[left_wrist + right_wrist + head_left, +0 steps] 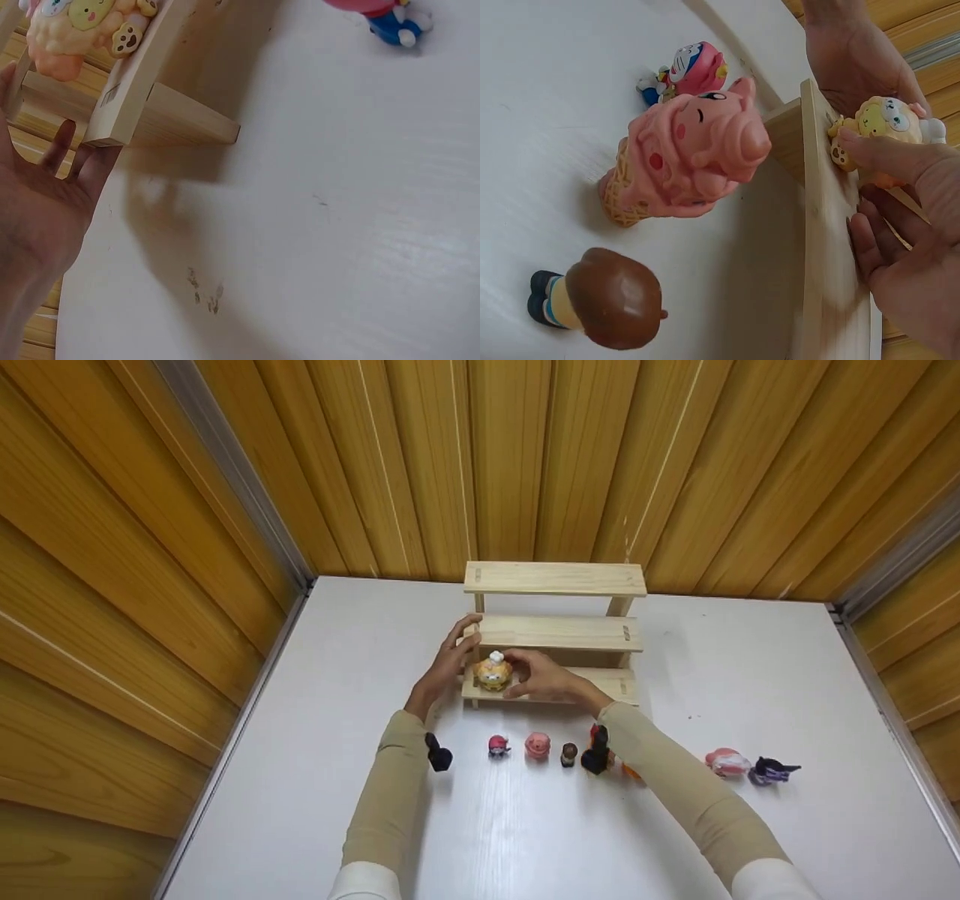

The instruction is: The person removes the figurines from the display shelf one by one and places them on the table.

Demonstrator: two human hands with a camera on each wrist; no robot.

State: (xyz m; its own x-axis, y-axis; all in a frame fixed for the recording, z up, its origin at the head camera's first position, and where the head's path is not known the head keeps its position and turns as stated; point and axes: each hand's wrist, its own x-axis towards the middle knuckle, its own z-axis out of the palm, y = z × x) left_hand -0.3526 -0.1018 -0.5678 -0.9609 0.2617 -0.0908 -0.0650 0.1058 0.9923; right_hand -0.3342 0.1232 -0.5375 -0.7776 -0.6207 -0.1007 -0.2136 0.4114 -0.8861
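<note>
An orange figurine (493, 673) with a white puffy hat sits at the left end of the lowest step of a pale wooden three-step rack (559, 633). My right hand (546, 676) grips its right side, the thumb in front; in the right wrist view that thumb (885, 156) overlaps the figurine, and other fingers lie low by the step. Over at the rack's left end, my left hand (448, 666) has its fingers extended along the side of the steps. In the left wrist view the left palm (45, 210) faces the camera, fingers behind the step's end.
On the white table (360, 660) before the rack stand a red-hooded figurine (498, 746), a pink ice-cream-cone figurine (537, 745) and a brown-haired one (568, 754). An orange item (630, 771) is partly behind the right sleeve. Farther right are pink (726, 763) and dark purple (772, 771) figurines.
</note>
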